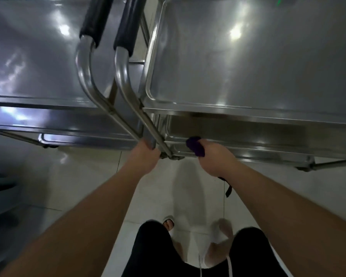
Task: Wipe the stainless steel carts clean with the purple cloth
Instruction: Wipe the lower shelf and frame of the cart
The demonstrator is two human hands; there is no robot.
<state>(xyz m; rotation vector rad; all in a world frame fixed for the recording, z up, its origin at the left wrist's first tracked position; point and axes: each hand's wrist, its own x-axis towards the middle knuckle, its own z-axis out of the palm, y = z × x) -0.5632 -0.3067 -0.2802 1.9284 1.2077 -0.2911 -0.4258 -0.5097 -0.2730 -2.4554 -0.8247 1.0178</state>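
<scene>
Two stainless steel carts stand side by side, seen from above: the left cart (34, 62) and the right cart (248, 62), each with a black-sleeved handle bar. My right hand (214, 156) grips the bunched purple cloth (195, 145) and holds it against the front rim of the right cart's lower shelf (248, 150). My left hand (146, 154) is curled round a steel upright (151, 140) low down between the two carts, next to the sloping handle tubes.
Pale floor tiles (178, 192) lie below the carts. My legs in black shorts and sandalled feet (168, 222) show at the bottom. A dark strap (229, 190) hangs from my right wrist. Dark objects sit at the left edge (0, 188).
</scene>
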